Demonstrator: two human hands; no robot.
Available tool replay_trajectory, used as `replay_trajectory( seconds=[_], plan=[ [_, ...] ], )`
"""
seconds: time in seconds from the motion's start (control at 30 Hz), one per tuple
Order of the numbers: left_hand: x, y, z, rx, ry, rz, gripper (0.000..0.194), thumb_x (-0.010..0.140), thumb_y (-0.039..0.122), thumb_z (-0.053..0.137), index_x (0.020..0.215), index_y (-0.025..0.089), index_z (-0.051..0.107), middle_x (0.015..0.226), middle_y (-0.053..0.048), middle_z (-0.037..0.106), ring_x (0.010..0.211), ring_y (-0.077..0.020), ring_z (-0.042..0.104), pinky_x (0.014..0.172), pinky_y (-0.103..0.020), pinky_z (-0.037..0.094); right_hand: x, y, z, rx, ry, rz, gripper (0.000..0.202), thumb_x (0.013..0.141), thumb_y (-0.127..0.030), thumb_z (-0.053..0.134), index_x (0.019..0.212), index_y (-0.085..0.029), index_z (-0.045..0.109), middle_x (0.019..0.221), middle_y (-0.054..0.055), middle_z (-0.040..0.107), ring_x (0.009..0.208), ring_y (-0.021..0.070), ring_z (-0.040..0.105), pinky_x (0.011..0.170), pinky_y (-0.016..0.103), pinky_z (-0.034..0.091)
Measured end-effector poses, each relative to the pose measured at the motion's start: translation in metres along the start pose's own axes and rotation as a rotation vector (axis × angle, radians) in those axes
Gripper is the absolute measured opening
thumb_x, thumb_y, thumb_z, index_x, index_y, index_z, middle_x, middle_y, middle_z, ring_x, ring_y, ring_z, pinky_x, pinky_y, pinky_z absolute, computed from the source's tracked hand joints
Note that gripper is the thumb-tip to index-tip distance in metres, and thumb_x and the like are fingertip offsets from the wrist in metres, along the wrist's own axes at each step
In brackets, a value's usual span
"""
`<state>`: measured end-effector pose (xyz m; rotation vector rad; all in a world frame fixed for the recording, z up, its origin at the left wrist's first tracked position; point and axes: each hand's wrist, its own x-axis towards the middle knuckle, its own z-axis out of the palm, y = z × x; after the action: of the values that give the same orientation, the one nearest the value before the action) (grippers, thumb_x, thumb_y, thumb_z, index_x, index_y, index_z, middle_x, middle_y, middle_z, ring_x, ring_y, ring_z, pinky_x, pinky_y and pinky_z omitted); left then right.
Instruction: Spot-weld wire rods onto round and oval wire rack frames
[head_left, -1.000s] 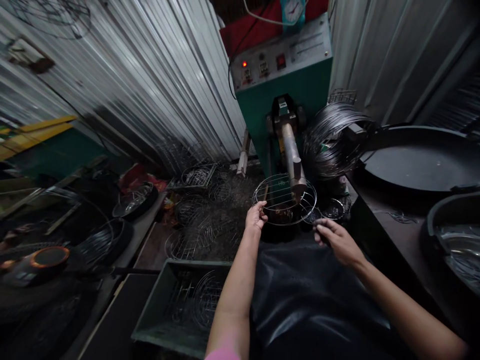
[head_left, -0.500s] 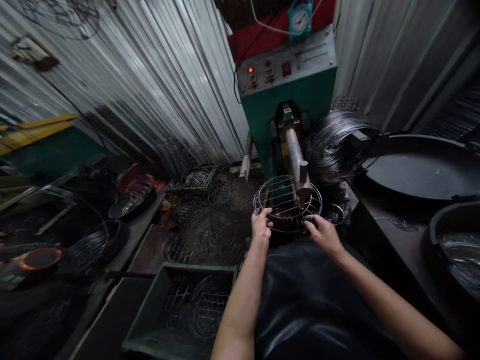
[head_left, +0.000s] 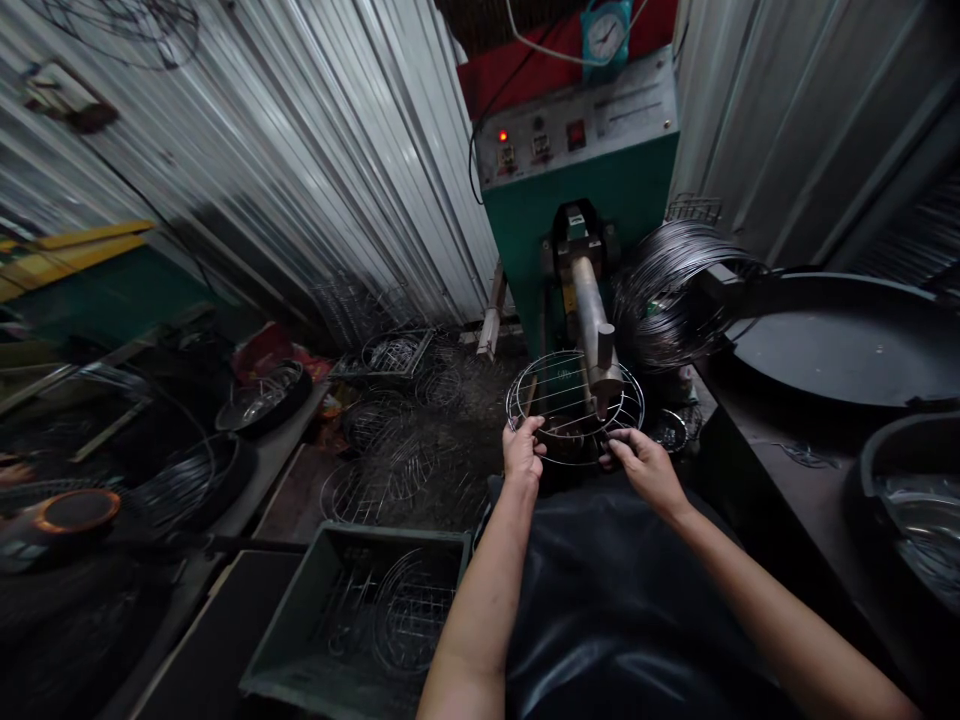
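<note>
A: Left of the welding machine (head_left: 581, 190), what containers?

B: Farthest left, two dark round pans (head_left: 259, 398) on a bench, both with shiny wire inside; contents too blurred to count. Nearer, low and left of the machine, one green crate (head_left: 300, 640) with round wire racks (head_left: 409, 610) lying in it, at least two, overlapping. On the floor between crate and machine, a loose heap of more racks (head_left: 390, 450), too tangled to count.

A: And at the machine itself?

B: One round wire rack (head_left: 559, 385), lying roughly flat, directly under the machine's arm (head_left: 592, 320). Round, so no real long axis; cross wires running roughly left to right. Arm pointing out from the machine toward the viewer, tip down over the rack's right half.

A: Hands?

B: Two. Left hand (head_left: 523, 450) at the rack's near-left rim, fingers curled shut around the wire. Right hand (head_left: 643, 465) at the near-right rim, fingers pinched on the wire, thumb on top.

A: Right of the machine?

B: One bundle of wire rings (head_left: 667, 290) just beside it, hanging upright. Further right, one large dark tray (head_left: 847, 340), nothing visible in it, then one pan (head_left: 911, 490) at the frame edge holding shiny wire pieces.
</note>
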<state>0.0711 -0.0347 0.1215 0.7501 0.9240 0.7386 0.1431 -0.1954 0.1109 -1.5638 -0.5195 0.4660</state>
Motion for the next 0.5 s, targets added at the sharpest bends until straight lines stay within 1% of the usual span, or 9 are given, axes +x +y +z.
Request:
replay_trajectory(
  seconds=[0.17,0.33,0.5],
  plan=[
    [0.001,-0.003,0.002,0.012,0.013,-0.010,0.042,0.044,0.018,0.073,0.074,0.019,0.043,0.059,0.009,0.043,0.040,-0.0007,0.032,0.036,-0.015,0.021,0.002,0.002,-0.002,-0.028,0.031,-0.005,0.026,0.075,-0.043,0.056,0.083,-0.018,0.056,0.065,0.002,0.064,0.062,0.0189,0.065,0.058,0.030,0.054],
    [0.004,-0.003,0.003,0.006,0.029,-0.017,0.042,0.045,0.018,0.073,0.073,0.018,0.043,0.060,0.009,0.044,0.040,-0.0005,0.032,0.035,-0.015,0.020,0.008,0.000,-0.003,-0.032,0.013,-0.032,0.029,0.075,-0.045,0.055,0.083,-0.017,0.056,0.069,0.003,0.065,0.063,0.0190,0.066,0.057,0.030,0.054],
    [0.008,-0.001,0.004,0.032,0.052,-0.047,0.038,0.046,0.016,0.072,0.072,0.018,0.043,0.058,0.009,0.042,0.039,-0.0010,0.032,0.034,-0.015,0.020,0.012,-0.001,-0.004,-0.059,0.006,-0.021,0.026,0.075,-0.042,0.054,0.083,-0.017,0.056,0.069,0.003,0.064,0.061,0.0173,0.065,0.057,0.028,0.053]
  ],
)
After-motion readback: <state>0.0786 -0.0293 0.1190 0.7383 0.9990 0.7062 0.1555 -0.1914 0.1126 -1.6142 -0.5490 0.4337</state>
